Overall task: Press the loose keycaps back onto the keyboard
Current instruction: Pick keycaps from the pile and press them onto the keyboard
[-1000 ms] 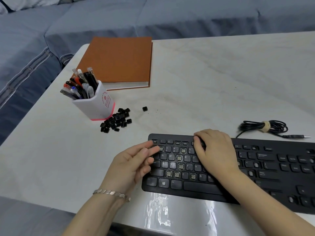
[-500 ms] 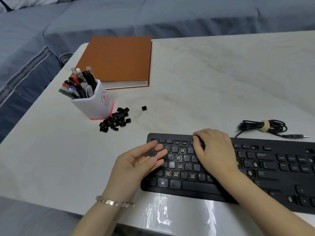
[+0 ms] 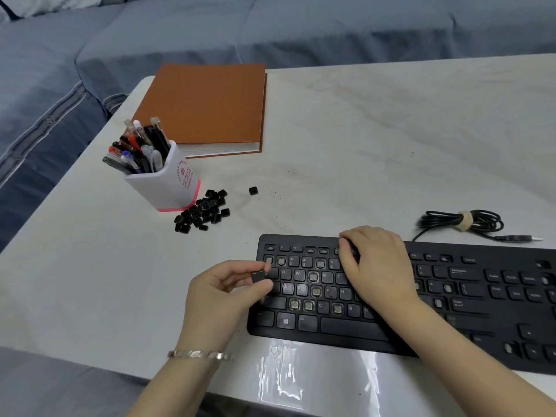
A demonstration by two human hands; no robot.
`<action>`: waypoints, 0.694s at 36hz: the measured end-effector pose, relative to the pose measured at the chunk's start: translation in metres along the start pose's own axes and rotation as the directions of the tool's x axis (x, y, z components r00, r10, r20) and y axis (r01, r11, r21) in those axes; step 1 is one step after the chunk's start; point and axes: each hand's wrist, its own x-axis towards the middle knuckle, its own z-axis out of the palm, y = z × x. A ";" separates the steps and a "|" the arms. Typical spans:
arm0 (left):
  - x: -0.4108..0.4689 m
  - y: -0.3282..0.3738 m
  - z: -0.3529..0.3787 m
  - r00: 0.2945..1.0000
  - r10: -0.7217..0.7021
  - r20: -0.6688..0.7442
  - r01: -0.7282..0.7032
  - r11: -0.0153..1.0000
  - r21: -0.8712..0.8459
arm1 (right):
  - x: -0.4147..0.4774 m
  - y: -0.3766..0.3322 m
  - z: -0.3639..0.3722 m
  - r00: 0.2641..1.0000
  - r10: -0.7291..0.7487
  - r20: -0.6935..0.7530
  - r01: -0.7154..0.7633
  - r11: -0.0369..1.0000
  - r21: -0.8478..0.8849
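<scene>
A black keyboard [image 3: 469, 299] lies at the table's front right, with several bare key sockets showing among its letter keys. My left hand [image 3: 222, 299] pinches a black keycap [image 3: 259, 276] between thumb and fingers, just over the keyboard's left edge near the Tab row. My right hand [image 3: 376, 263] rests on the keyboard's middle, fingers curled down onto the top rows. A pile of loose black keycaps [image 3: 203, 210] sits on the table beside the pen cup, and a single keycap [image 3: 253, 191] lies apart to its right.
A white pen cup [image 3: 164, 182] full of pens stands left of the pile. An orange book [image 3: 207, 106] lies behind it. The keyboard's coiled cable [image 3: 463, 221] with USB plug lies at the right. A blue sofa runs behind the table.
My left hand has lifted a keycap off the keyboard's left edge and turned it between thumb and fingers. My right hand has stayed on the keyboard.
</scene>
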 end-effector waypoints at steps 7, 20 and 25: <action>0.013 -0.012 -0.006 0.989 -0.082 -0.119 0.088 0.995 0.050 | -0.001 0.001 0.001 1.000 -0.005 -0.016 0.005 1.000 0.001; 0.022 -0.014 -0.004 0.995 0.073 -0.075 -0.046 0.950 0.308 | 0.000 0.000 0.002 1.000 -0.001 -0.016 0.001 1.000 -0.002; 0.024 -0.011 0.000 0.997 0.056 -0.058 -0.036 0.956 0.292 | 0.000 0.001 0.002 1.000 -0.002 -0.020 0.002 1.000 0.006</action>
